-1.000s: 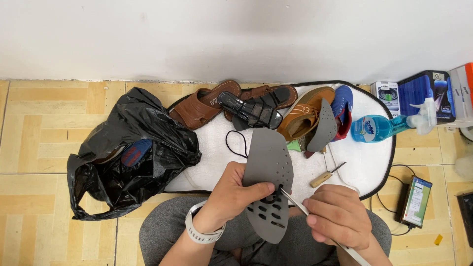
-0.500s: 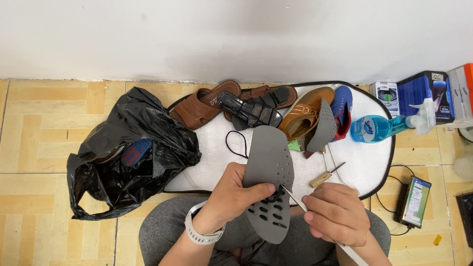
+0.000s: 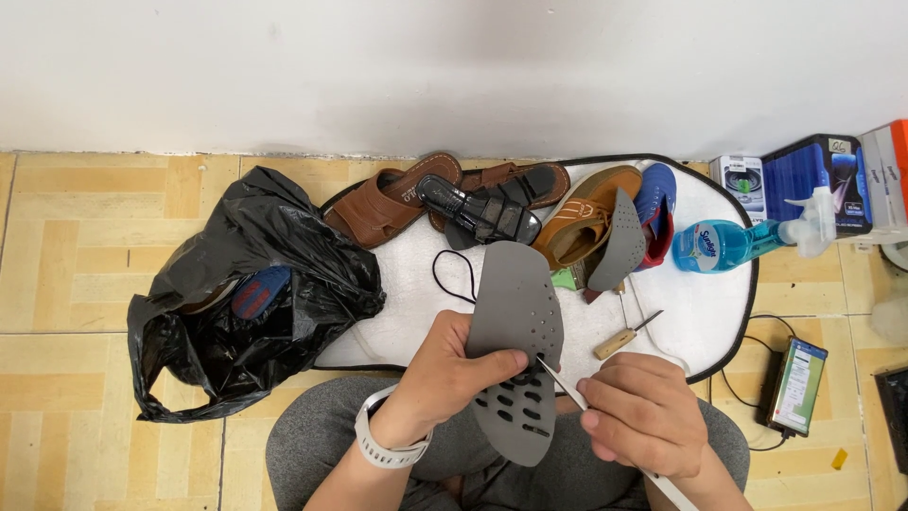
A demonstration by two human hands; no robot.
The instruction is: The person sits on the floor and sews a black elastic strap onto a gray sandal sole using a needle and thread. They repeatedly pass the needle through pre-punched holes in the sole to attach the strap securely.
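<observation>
Tiled floor under a white wall, white mat [image 3: 700,322] ahead. My left hand [image 3: 454,374] grips the grey insole [image 3: 515,322] over my lap, near the mat's front edge; my right hand [image 3: 643,416] pinches a thin blade [image 3: 558,377]. I'd keep the insole braced and cut slowly.

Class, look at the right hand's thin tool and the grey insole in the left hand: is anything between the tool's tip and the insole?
Nothing visible is. The left hand grips the grey insole, thumb across its face. The right hand holds the thin tool with its tip right at the insole's edge, beside the thumb. Shoes and the spray bottle lie farther off on the white mat.
</observation>
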